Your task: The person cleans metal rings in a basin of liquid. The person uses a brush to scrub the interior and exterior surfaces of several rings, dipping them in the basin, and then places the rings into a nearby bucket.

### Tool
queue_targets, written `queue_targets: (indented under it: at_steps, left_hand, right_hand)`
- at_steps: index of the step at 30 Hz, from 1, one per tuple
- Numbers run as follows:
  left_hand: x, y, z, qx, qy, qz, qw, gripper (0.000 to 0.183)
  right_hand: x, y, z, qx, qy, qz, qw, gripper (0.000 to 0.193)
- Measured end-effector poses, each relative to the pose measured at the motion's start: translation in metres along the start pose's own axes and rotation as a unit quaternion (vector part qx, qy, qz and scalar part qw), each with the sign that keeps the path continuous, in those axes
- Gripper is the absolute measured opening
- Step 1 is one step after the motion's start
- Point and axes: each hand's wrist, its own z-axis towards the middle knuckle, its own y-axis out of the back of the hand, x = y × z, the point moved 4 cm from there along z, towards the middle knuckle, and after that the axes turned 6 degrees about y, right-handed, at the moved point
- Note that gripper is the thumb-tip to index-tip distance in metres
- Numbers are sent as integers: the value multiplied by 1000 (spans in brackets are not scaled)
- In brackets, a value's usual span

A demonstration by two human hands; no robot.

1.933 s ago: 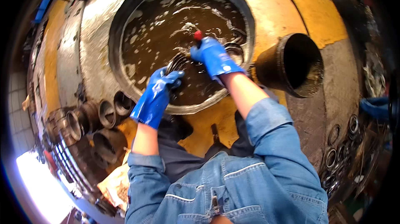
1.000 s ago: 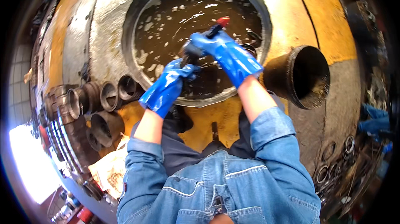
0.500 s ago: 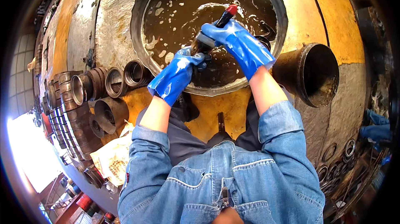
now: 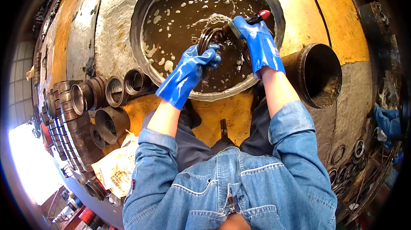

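Observation:
Blue rubber gloves cover both my hands. My left hand (image 4: 201,58) is closed around a dark, wet metal ring part (image 4: 208,40), tilted up above a round basin (image 4: 136,37) of brown, foamy liquid. In my right hand (image 4: 253,37) is a paintbrush (image 4: 263,15) with a black handle and red end. Its bristles point left and meet or nearly meet the ring part; the exact contact is hard to make out. Part of another dark piece shows in the liquid beside my right glove.
Several metal rings and sleeves (image 4: 115,91) line the floor left of the basin. A large rusty cylinder (image 4: 323,76) lies at right, its opening toward me. A pale sack (image 4: 117,165) sits at lower left, and more rings (image 4: 358,149) lie at lower right.
My left hand has lifted the ring part up into view from behind the brush. My right hand and the brush have shifted right, with the brush now pointing more sideways.

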Motion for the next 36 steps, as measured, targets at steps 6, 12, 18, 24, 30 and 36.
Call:
queue_targets:
  at_steps: [6, 12, 18, 24, 30, 36]
  left_hand:
    - [19, 25, 8, -8, 73, 21, 997, 43]
    - [12, 51, 2, -87, 15, 132, 987, 30]
    - [13, 56, -9, -63, 42, 109, 991, 34]
    - [8, 46, -12, -56, 14, 74, 996, 40]
    - [8, 42, -10, -70, 18, 39, 997, 41]
    - [0, 38, -5, -57, 34, 55, 996, 46]
  right_hand:
    - [55, 20, -50, -62, 36, 119, 990, 32]
    - [39, -36, -12, 198, 5, 56, 979, 36]
    - [11, -78, 6, 313, -45, -76, 946, 32]
    - [-2, -55, 15, 254, -25, 22, 967, 35]
    - [22, -82, 0, 254, 23, -56, 965, 37]
    - [-6, -56, 29, 153, -19, -138, 978, 46]
